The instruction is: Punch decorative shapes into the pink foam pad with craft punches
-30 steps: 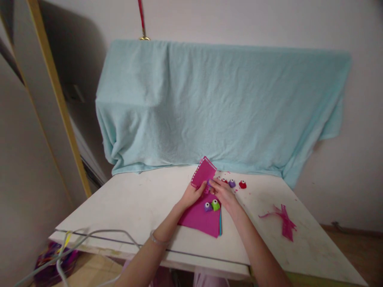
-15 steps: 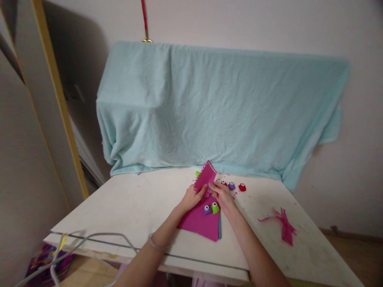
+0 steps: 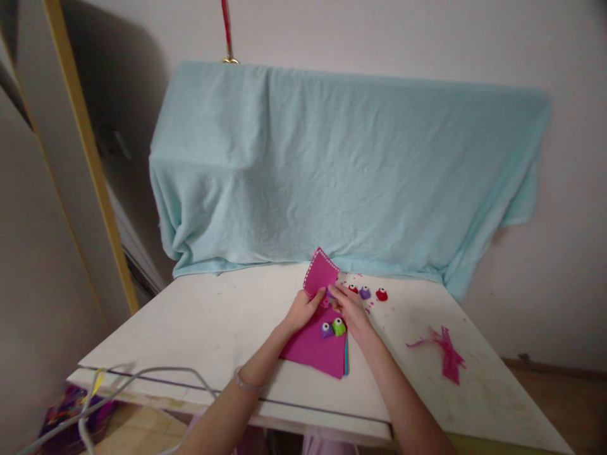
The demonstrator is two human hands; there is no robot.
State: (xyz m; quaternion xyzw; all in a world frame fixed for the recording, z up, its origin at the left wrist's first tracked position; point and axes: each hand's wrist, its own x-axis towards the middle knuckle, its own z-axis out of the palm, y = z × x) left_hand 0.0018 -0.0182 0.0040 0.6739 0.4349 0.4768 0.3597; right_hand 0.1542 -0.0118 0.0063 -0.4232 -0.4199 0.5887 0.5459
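Observation:
My left hand point(image 3: 303, 309) pinches a small magenta sheet point(image 3: 320, 274) with a punched, dotted edge, holding it upright over the white table point(image 3: 208, 322). My right hand point(image 3: 349, 313) meets it at the sheet's lower edge, fingers closed on a small punch that is mostly hidden. Under both hands lies a stack of magenta sheets point(image 3: 313, 347) with a blue edge showing. A purple punch point(image 3: 325, 329) and a green punch point(image 3: 338, 326) sit on that stack.
Red and purple punches point(image 3: 365, 292) and a red one point(image 3: 381, 294) lie beyond my right hand among magenta crumbs. Magenta paper scraps point(image 3: 446, 354) lie at the right. A light blue cloth point(image 3: 341, 170) drapes over something at the back. A grey cable point(image 3: 142, 379) crosses the near left edge.
The small magenta sheet has tilted and shifted slightly between my hands. My hands stay together at its lower edge; the view has moved a little.

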